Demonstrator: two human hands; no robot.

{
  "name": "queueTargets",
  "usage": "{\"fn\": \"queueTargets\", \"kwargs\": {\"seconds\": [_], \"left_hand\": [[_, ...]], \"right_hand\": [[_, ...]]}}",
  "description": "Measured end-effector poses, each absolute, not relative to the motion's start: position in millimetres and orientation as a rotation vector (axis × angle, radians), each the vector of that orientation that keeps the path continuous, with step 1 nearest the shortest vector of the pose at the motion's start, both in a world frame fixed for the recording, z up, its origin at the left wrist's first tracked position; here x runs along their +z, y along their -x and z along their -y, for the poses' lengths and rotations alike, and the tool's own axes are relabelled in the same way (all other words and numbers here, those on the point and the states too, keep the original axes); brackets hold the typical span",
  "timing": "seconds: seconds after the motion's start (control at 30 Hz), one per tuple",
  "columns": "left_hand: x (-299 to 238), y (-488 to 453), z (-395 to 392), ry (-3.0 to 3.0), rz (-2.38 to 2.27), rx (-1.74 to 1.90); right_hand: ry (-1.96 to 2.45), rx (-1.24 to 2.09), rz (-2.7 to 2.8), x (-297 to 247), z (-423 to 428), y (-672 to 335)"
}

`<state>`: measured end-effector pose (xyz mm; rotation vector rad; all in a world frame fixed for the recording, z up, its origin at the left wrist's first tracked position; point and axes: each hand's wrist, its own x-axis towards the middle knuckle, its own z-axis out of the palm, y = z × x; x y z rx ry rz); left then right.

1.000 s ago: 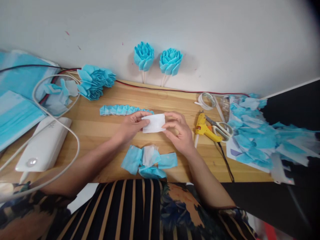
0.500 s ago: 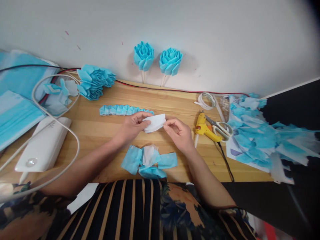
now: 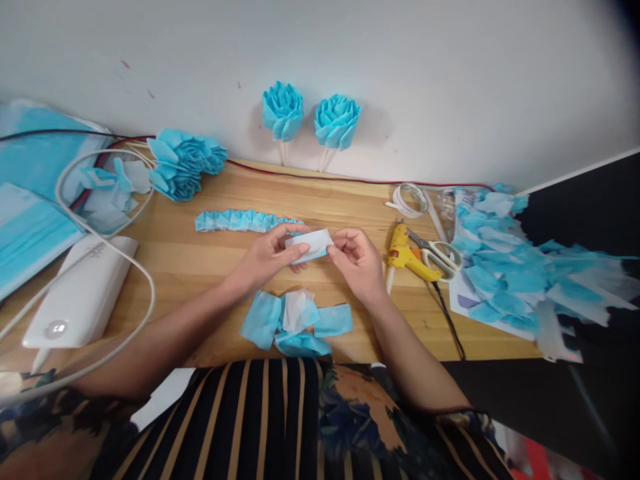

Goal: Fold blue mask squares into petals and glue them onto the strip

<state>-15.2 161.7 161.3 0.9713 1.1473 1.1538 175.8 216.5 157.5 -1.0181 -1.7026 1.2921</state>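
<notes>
A small piece of white and light blue fabric (image 3: 314, 244) is stretched between my two hands above the table. My left hand (image 3: 273, 253) pinches its left end, thumb on top. At its right end, the thumb and fingers of my right hand (image 3: 359, 262) are closed on the lower corner. Behind my left hand lies a row of folded blue pieces (image 3: 240, 221). Several loose blue and white fabric pieces (image 3: 300, 313) rest on the table between my forearms.
Two blue fabric roses (image 3: 310, 120) on sticks lean on the wall. More roses (image 3: 183, 167) lie left of them. At right are a yellow glue gun (image 3: 403, 250), scissors (image 3: 440, 257), a tape roll (image 3: 410, 201) and piled blue scraps (image 3: 505, 260). A white power bank (image 3: 83, 290) with a looped cable lies left.
The fabric piece has tilted, and a blue strip now shows along its lower edge. My right fingers have shifted slightly on its corner. The whole view has moved a little.
</notes>
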Motion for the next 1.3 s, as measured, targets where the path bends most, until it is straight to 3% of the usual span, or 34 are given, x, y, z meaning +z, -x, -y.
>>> {"fn": "queueTargets", "kwargs": {"seconds": [0.63,0.97,1.3], "left_hand": [[155.7,20.7,-166.0,-1.104,-1.299,1.213],[169.8,28.1,-160.3,-1.884,-1.727,0.506],[165.8,30.8,-160.9,-2.061,-1.763,0.313]], "right_hand": [[0.995,1.359,1.795,155.3,-218.3,-178.1],[1.065,1.144,2.278,156.3,-217.7,-183.4],[1.062,1.093,2.428,161.0,-218.3,-184.9]]}}
